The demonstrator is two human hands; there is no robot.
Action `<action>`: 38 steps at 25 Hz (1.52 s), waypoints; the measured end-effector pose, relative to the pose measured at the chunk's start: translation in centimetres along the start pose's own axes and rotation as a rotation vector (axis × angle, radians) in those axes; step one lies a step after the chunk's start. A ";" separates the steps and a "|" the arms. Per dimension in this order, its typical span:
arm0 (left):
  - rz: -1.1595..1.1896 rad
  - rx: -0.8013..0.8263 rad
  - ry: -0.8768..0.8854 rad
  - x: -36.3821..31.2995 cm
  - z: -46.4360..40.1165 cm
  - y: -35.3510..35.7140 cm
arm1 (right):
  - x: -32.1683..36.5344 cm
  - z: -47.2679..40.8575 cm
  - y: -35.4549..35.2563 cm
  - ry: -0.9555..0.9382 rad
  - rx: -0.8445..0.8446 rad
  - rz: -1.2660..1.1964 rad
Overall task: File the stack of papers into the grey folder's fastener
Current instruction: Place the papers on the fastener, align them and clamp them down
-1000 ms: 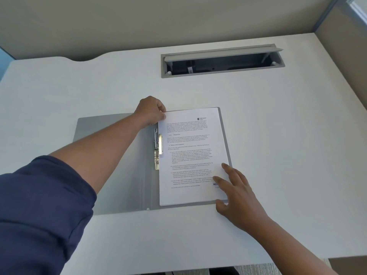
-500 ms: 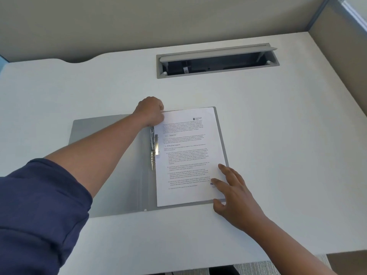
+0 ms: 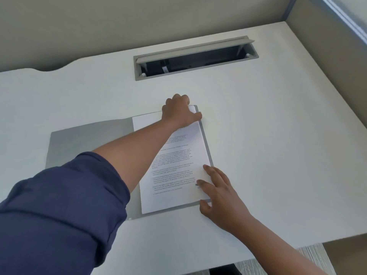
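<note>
The grey folder [image 3: 83,143] lies open on the white desk. The stack of printed papers [image 3: 178,165] rests on its right half. My left hand [image 3: 179,112] reaches across to the papers' far right corner, fingers curled over the top edge and thumb along the right edge. My right hand [image 3: 216,189] presses straight, spread fingers on the papers' near right corner, with the thumb at the folder's bottom edge. My left forearm hides the folder's spine and its fastener.
An open grey cable slot [image 3: 196,56] is set into the desk [image 3: 268,135] behind the folder. Beige partition walls [image 3: 99,26] close off the back and right. The desk's near edge runs just below my right wrist.
My left hand has moved from the papers' far left corner, by the fastener, to their far right corner. My forearm now covers the metal fastener. My right hand stays at the near right corner.
</note>
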State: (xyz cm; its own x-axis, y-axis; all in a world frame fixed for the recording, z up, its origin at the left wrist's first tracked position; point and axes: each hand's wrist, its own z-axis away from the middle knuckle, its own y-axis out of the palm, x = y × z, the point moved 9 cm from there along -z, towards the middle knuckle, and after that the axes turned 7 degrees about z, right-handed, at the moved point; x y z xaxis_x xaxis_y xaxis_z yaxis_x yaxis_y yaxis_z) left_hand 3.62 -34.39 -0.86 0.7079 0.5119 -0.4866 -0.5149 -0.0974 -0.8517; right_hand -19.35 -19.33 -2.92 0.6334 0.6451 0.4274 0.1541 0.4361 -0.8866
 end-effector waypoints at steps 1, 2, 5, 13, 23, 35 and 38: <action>-0.017 -0.008 0.000 -0.1 0.0 0.2 | 0.0 0.0 0.1 0.002 0.008 0.002; -0.031 -0.012 0.004 -0.2 -0.1 0.4 | 0.0 0.0 0.0 0.001 0.011 0.007; -0.046 -0.041 0.018 -0.3 -0.1 0.6 | 0.2 0.0 -0.1 -0.014 0.013 0.025; 0.002 -0.090 0.005 -0.2 0.0 1.5 | 0.3 0.0 -0.1 -0.017 -0.011 0.031; 0.005 -0.106 0.005 -0.5 -0.3 1.7 | 0.3 -0.1 -0.2 -0.016 -0.021 0.043; -0.034 -0.132 0.045 -0.9 -0.1 1.6 | 0.5 -0.1 -0.4 -0.016 -0.015 0.071; -0.024 -0.133 0.061 -0.7 0.0 1.7 | 0.4 -0.2 -0.4 -0.007 0.003 0.067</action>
State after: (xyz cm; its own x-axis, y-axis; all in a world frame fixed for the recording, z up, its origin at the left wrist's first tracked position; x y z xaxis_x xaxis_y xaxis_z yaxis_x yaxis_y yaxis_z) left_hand 2.27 -34.93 -1.93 0.7497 0.4630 -0.4728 -0.4314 -0.1999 -0.8797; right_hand -18.96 -19.38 -2.42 0.6365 0.6775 0.3686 0.1093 0.3939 -0.9126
